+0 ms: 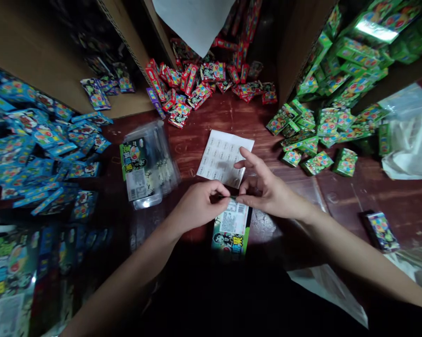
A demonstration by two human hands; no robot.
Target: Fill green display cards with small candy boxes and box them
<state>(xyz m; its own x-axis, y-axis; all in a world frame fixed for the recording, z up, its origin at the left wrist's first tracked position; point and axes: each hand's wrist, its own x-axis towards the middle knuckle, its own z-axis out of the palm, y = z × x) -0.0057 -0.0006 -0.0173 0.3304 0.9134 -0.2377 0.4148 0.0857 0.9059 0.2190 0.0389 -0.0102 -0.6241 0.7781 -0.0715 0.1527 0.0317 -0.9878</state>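
A printed clear plastic candy box [233, 224], with a green and black picture and a white label panel, stands close against my body. My left hand [202, 206] is closed, its thumb and forefinger pinching the box's far edge. At the same edge, my right hand [267, 187] has its thumb and a bent finger together, while the forefinger stretches up and away. What lies between the fingertips is too small to make out. Just beyond the hands, a white sticker sheet [221, 157] with rows of small printed labels lies on the table, its right edge under my right fingers.
Flat clear printed boxes [149, 164] are stacked left of centre. Blue candy packs [45, 140] heap at left, red ones [193, 84] behind, green ones [316, 126] at right, near cardboard dividers [126, 105]. A dark small pack [381, 231] lies beside my right forearm. Filled boxes [14, 271] sit lower left.
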